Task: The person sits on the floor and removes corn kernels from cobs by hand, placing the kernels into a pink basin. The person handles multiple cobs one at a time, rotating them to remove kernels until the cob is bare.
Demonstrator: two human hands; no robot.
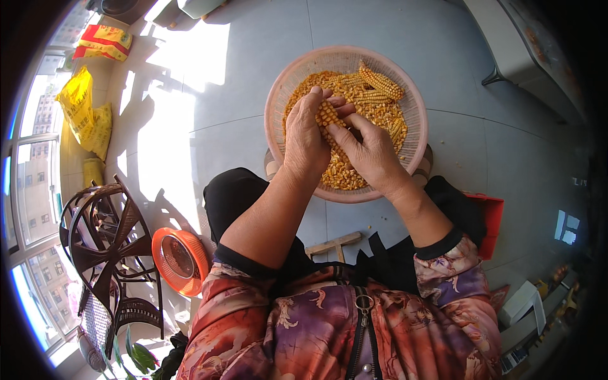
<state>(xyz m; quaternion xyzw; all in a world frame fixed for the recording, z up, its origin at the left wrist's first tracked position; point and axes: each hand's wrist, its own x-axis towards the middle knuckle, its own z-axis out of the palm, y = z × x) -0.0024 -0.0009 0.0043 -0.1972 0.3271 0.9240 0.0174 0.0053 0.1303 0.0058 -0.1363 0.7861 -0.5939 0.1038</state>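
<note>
Between both hands, over a pink plastic basket [275,104], is a dried ear of corn [327,116] with kernels still in rows. My left hand [308,126] wraps it from the left side, thumb up along the cob. From the right, my right hand [368,145] grips the ear with its thumb laid on the kernels. Loose yellow kernels [344,175] cover the basket's bottom. More whole ears [380,83] lie on the kernels at the basket's far right. The lower end of the held ear is partly hidden by my hands.
The basket is on the grey tiled floor [237,152] between my feet. An orange basket [202,256] and a dark woven chair [114,251] are at left. Yellow bags [83,114] lie by the window. A red box [491,228] sits at right, and a small wooden stool [335,244] shows beneath me.
</note>
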